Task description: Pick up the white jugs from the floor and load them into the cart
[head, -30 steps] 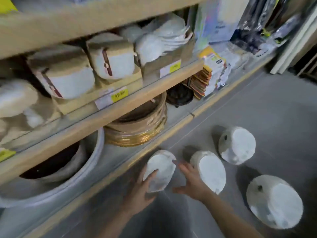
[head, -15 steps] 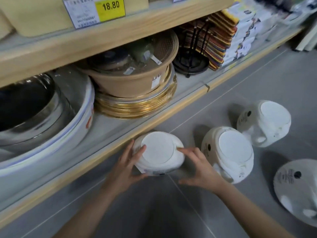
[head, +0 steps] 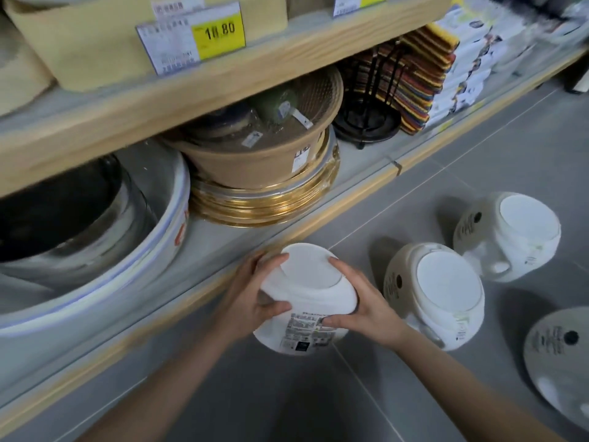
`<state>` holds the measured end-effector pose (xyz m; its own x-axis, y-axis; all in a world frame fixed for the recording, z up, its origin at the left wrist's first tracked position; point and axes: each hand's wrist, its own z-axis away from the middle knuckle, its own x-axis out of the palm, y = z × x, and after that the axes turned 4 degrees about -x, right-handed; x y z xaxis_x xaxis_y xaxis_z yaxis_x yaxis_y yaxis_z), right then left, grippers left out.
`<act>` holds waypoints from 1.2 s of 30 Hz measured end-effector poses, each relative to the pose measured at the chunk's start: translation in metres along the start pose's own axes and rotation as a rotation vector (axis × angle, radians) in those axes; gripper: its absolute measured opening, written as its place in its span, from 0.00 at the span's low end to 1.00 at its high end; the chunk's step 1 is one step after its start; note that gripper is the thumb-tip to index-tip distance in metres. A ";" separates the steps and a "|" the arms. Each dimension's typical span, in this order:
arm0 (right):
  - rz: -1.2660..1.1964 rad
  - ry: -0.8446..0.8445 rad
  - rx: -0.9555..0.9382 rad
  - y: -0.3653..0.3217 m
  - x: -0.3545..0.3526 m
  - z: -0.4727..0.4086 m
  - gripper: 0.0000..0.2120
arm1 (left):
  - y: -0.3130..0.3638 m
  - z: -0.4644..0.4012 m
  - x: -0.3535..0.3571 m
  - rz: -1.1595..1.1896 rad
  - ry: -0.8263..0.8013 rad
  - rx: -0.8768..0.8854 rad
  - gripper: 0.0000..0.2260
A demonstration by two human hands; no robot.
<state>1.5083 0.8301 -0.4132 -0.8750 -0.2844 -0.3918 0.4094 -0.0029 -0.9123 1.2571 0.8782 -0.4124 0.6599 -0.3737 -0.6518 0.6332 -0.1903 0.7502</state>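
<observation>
A white jug (head: pixel 307 291) with a flat lid and a printed label is held just above the grey floor, tilted toward me. My left hand (head: pixel 251 295) grips its left side and my right hand (head: pixel 363 309) grips its right side. A second white jug (head: pixel 436 291) stands on the floor just right of my right hand. A third white jug (head: pixel 510 234) stands farther right and back. A fourth white jug (head: pixel 561 358) lies at the right edge, partly cut off. No cart is in view.
A low wooden-edged shelf (head: pixel 197 298) runs along the left, close behind the held jug. It holds a large white basin (head: pixel 134 250), a tan basket (head: pixel 264 161) on gold trays, a black rack (head: pixel 366 122) and stacked colourful packs (head: pixel 424 81). Grey tiled floor (head: pixel 287 393) lies below.
Both hands have closed on the nearest jug and lifted it off the floor, tilting it so its label faces me. The camera has moved lower and closer.
</observation>
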 end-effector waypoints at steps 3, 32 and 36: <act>-0.236 0.030 0.049 -0.065 -0.027 0.015 0.35 | 0.062 0.001 -0.040 0.089 -0.025 -0.030 0.27; -0.325 -0.348 -0.042 -0.716 -0.151 0.110 0.21 | 0.531 0.288 -0.436 0.553 0.776 -0.471 0.13; -0.197 -0.410 -0.173 -0.769 -0.103 0.125 0.20 | 0.532 0.359 -0.460 0.554 0.936 -0.528 0.20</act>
<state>1.3158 0.7412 0.3430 -0.7432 -0.6491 -0.1622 0.1668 0.0550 -0.9845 1.1448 0.6229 0.3262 0.7931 0.5561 -0.2485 0.1152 0.2638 0.9577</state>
